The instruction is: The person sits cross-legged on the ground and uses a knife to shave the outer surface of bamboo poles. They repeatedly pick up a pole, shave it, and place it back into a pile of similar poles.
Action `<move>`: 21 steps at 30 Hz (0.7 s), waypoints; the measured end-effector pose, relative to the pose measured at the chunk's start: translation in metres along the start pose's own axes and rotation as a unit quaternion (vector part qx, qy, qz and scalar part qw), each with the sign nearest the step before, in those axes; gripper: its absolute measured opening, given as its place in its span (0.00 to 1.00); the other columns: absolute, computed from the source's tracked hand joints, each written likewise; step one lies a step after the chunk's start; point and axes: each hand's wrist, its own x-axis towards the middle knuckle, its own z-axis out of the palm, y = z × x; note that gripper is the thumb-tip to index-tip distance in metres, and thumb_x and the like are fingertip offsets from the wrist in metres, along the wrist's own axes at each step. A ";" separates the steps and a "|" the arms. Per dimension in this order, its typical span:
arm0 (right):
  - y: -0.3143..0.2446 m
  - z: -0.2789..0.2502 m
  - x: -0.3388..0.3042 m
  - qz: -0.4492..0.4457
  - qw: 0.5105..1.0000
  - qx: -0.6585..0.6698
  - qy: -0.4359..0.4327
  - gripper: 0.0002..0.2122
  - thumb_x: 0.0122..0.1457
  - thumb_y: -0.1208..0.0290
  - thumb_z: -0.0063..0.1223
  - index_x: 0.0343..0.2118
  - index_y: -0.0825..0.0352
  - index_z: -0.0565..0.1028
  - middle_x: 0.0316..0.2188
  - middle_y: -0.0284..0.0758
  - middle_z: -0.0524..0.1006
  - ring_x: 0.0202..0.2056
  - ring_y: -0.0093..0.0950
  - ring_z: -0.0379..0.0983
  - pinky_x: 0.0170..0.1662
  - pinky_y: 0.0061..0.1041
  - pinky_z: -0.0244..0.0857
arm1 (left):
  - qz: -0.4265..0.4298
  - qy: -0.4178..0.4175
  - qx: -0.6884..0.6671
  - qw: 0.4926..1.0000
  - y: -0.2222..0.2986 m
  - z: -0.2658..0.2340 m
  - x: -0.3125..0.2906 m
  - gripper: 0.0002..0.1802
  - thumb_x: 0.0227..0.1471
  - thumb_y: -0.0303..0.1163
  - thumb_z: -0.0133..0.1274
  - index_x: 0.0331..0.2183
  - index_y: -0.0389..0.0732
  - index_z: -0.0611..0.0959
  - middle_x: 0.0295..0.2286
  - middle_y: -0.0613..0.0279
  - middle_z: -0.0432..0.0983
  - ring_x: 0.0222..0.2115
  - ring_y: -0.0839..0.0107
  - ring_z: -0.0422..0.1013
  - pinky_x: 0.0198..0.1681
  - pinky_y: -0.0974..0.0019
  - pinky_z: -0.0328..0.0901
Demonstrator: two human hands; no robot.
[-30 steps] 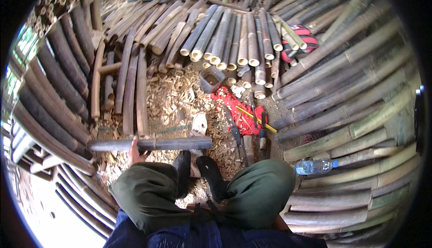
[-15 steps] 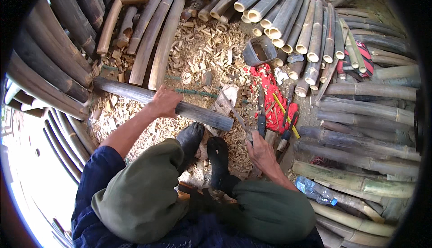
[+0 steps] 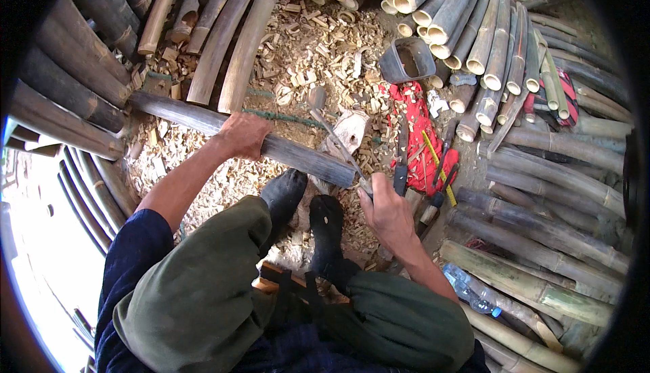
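Note:
My left hand [image 3: 244,136] is wrapped over a dark grey length of bamboo [image 3: 308,159], which lies slanting across the middle in front of my feet. My right hand [image 3: 391,214] grips the handle of a long, narrow-bladed knife [image 3: 338,141]. Its blade points forward and left, passing close by the bamboo's right end; whether it touches cannot be told. Beneath and beyond that end sits a pale wooden block [image 3: 351,129] with a small dark hole. My two dark-covered feet [image 3: 327,231] rest just on the near side of the bamboo.
Wood chips [image 3: 321,55] cover the ground. Cut bamboo poles [image 3: 491,41] lie stacked at the far side, left and right. A red cloth [image 3: 414,122] carries tools and a yellow measuring tape [image 3: 430,148]. Beyond it stands a plastic container [image 3: 407,59]. A plastic bottle [image 3: 470,290] lies at the right.
My right hand has pushed the knife forward and left, bringing the blade closer along the bamboo's right end. My left hand keeps its hold on the bamboo. The view has shifted slightly.

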 end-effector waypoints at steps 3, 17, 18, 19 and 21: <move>-0.017 -0.012 -0.004 -0.069 0.994 0.035 0.078 0.12 0.69 0.65 0.56 0.42 0.68 0.67 0.34 0.52 0.78 0.31 0.53 0.80 0.31 0.50 0.75 | 0.005 0.013 -0.009 1.000 -0.004 0.000 0.001 0.25 0.35 0.33 0.69 0.41 0.44 0.86 0.36 0.54 0.85 0.41 0.53 0.82 0.46 0.49 0.77; 0.004 0.013 -0.016 -0.081 0.991 0.033 0.097 0.13 0.68 0.64 0.58 0.44 0.68 0.68 0.33 0.54 0.79 0.32 0.58 0.78 0.32 0.52 0.72 | 0.029 0.053 -0.018 0.998 -0.009 0.013 0.007 0.17 0.36 0.37 0.73 0.33 0.46 0.89 0.29 0.59 0.85 0.31 0.60 0.81 0.38 0.55 0.78; 0.018 0.026 -0.012 -0.018 0.999 -0.034 0.015 0.14 0.67 0.64 0.58 0.44 0.68 0.68 0.31 0.54 0.80 0.32 0.59 0.79 0.34 0.53 0.73 | 0.033 0.046 -0.021 0.998 -0.009 0.016 0.008 0.17 0.37 0.37 0.73 0.33 0.46 0.89 0.29 0.60 0.84 0.30 0.62 0.81 0.37 0.56 0.78; 0.022 0.025 -0.012 0.017 0.997 -0.063 -0.034 0.14 0.67 0.65 0.58 0.45 0.68 0.67 0.31 0.54 0.80 0.33 0.59 0.79 0.34 0.54 0.73 | 0.036 0.039 -0.025 0.998 -0.013 0.019 0.010 0.16 0.38 0.37 0.72 0.34 0.46 0.89 0.29 0.61 0.84 0.29 0.64 0.80 0.36 0.58 0.78; 0.030 0.020 -0.006 0.089 0.981 -0.122 -0.122 0.14 0.67 0.65 0.58 0.45 0.68 0.67 0.31 0.54 0.80 0.33 0.60 0.79 0.35 0.56 0.73 | 0.034 0.045 -0.002 0.998 -0.005 0.013 0.013 0.16 0.41 0.36 0.72 0.35 0.45 0.88 0.28 0.62 0.83 0.27 0.68 0.78 0.33 0.63 0.77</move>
